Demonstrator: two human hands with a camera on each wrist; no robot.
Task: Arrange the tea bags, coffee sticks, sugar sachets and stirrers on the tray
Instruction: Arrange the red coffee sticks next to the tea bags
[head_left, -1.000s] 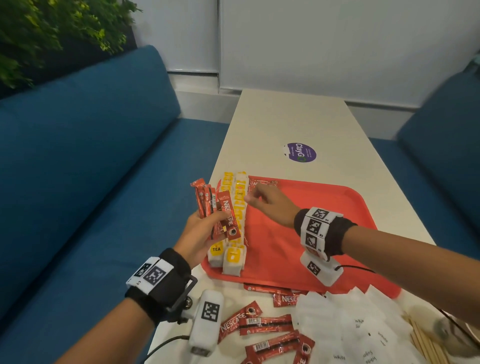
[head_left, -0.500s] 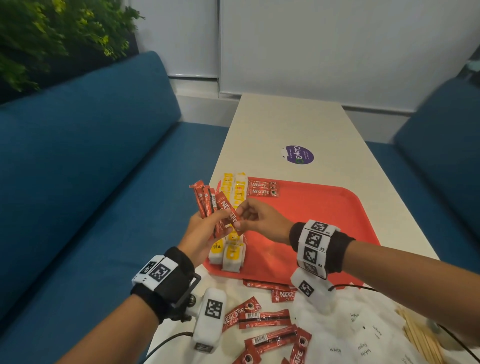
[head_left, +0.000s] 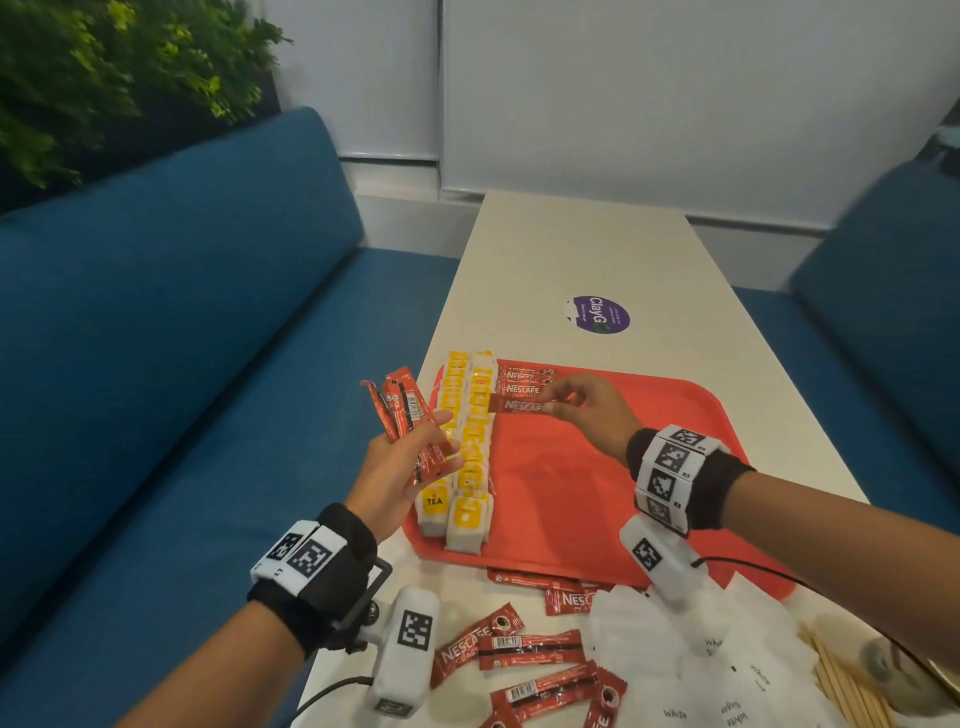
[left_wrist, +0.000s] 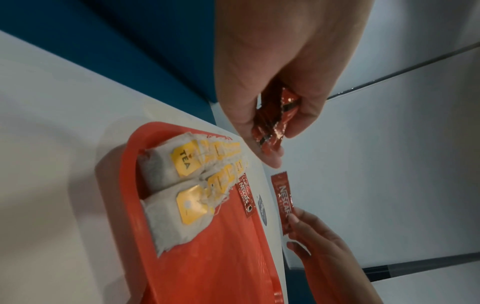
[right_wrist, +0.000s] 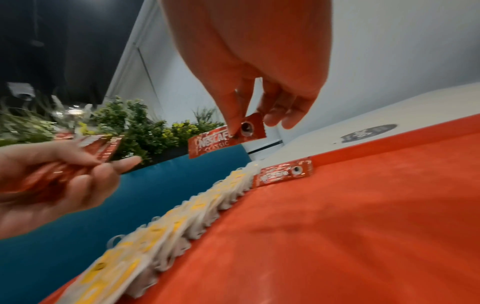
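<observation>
Fingertips (right_wrist: 233, 123) of my right hand (head_left: 587, 410) pinch 1 coffee stick (head_left: 519, 404), now pulled from the bundle (head_left: 402, 415) my left hand (head_left: 400, 467) grips and carried over the tray (head_left: 597, 493), just near of 2 laid sticks (head_left: 524, 382). I judge placing comes next.
</observation>
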